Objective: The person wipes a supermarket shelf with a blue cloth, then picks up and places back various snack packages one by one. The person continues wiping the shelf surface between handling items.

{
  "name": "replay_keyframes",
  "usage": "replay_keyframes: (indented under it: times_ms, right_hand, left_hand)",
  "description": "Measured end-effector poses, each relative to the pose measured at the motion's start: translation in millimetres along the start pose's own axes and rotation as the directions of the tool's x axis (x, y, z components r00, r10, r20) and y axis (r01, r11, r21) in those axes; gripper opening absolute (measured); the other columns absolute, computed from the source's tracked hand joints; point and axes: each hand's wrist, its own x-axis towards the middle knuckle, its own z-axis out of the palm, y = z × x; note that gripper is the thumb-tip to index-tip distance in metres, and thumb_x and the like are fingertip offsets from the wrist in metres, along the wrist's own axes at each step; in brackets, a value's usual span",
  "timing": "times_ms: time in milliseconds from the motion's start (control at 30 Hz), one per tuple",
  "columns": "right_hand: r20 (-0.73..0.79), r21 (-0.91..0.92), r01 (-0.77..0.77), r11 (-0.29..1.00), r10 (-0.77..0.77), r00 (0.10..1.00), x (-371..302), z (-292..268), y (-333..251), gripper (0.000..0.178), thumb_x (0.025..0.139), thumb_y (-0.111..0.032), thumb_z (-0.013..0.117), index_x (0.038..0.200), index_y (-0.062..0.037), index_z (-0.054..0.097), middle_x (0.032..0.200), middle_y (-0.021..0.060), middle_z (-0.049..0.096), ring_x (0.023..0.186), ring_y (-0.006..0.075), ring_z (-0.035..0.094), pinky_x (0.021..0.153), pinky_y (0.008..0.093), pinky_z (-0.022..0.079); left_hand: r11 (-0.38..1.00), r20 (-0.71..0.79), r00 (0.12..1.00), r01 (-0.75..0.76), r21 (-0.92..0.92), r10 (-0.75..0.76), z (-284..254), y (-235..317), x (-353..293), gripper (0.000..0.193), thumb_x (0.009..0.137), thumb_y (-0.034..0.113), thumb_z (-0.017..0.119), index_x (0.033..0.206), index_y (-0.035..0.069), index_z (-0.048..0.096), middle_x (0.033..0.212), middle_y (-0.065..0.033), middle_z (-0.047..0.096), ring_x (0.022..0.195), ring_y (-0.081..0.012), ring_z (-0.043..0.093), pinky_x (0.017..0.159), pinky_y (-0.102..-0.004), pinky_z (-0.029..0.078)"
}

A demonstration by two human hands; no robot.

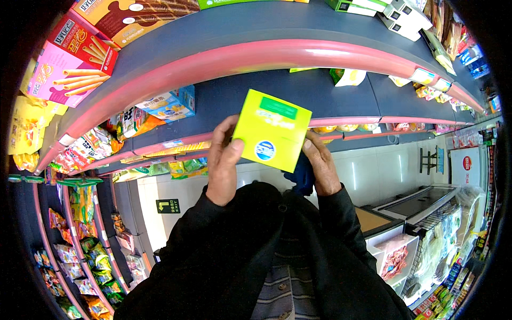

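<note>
Lime-green square cardboard box [272,129] pinched at nine o'clock by left hand [223,160], three o'clock by right hand [321,165], face tilted up for viewing.

Box [272,130] between hands, before shelves [298,90]

Head camera looks down, close over shelves [298,101]

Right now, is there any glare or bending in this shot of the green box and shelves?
Head view: glare streaks the pink shelf edge; fisheye bends the shelves into arcs, corners go black; the yellow-green box, between left hand and right hand, looks sharp.
</note>
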Motion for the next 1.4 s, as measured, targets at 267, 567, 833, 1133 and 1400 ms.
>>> replay_keyframes:
  times_ms: [267,567,833,1133,1400]
  right_hand:
    - [-0.025,0.297,-0.194,0.935,0.211,0.977,7.9,-40.4,12.6,0.055,0.102,-0.042,0.058,0.138,-0.0012,0.051,0.123,0.0116,0.067,0.108,0.0195,0.068,0.091,0.0332,0.056]
    - [0.075,0.464,-0.284,0.839,0.282,0.956,7.0,-62.6,38.4,0.052,0.102,-0.038,0.053,0.135,0.0014,0.052,0.113,0.0175,0.07,0.092,0.0264,0.073,0.071,0.0402,0.062]
    - [0.159,0.474,-0.319,0.821,0.276,0.948,11.6,-78.0,58.1,0.056,0.101,-0.046,0.053,0.141,-0.0069,0.05,0.131,0.0111,0.064,0.113,0.0242,0.066,0.091,0.0393,0.057]
    - [0.08,0.456,-0.265,0.85,0.257,0.963,19.4,-79.8,55.9,0.054,0.101,-0.041,0.056,0.142,-0.006,0.049,0.13,0.0118,0.064,0.111,0.0233,0.067,0.09,0.0383,0.059]
    - [0.062,0.507,-0.248,0.825,0.252,0.966,30.3,-82.0,49.9,0.057,0.101,-0.031,0.06,0.146,-0.0037,0.04,0.13,0.0117,0.061,0.11,0.0208,0.066,0.088,0.0352,0.058]
  left_hand:
    - [0.97,0.165,0.973,-0.185,0.155,0.16,23.8,-10.9,-2.7,0.044,0.1,0.029,0.055,0.135,0.002,0.054,0.146,-0.015,0.044,0.136,-0.0253,0.04,0.114,-0.04,0.031]
    - [0.998,0.097,0.995,-0.004,0.067,-0.003,64.3,-6.1,-10.2,0.084,0.086,0.019,0.079,0.15,0.0,0.029,0.143,-0.0184,0.044,0.131,-0.0261,0.049,0.108,-0.0398,0.044]
    - [0.94,0.274,0.924,0.311,-0.14,-0.265,79.2,-11.9,-12.7,0.081,0.086,0.031,0.078,0.146,-0.001,0.034,0.131,-0.0171,0.057,0.121,-0.0262,0.058,0.104,-0.0418,0.048]
    - [0.901,0.325,0.873,0.418,-0.117,-0.363,82.6,-17.1,-9.4,0.067,0.091,0.029,0.071,0.145,0.002,0.04,0.134,-0.0149,0.057,0.124,-0.0234,0.055,0.106,-0.0417,0.044]
    - [0.852,0.346,0.878,0.435,-0.293,-0.329,78.4,-28.0,-8.9,0.067,0.092,0.017,0.068,0.149,0.002,0.035,0.136,-0.0149,0.056,0.128,-0.0249,0.053,0.109,-0.0413,0.042]
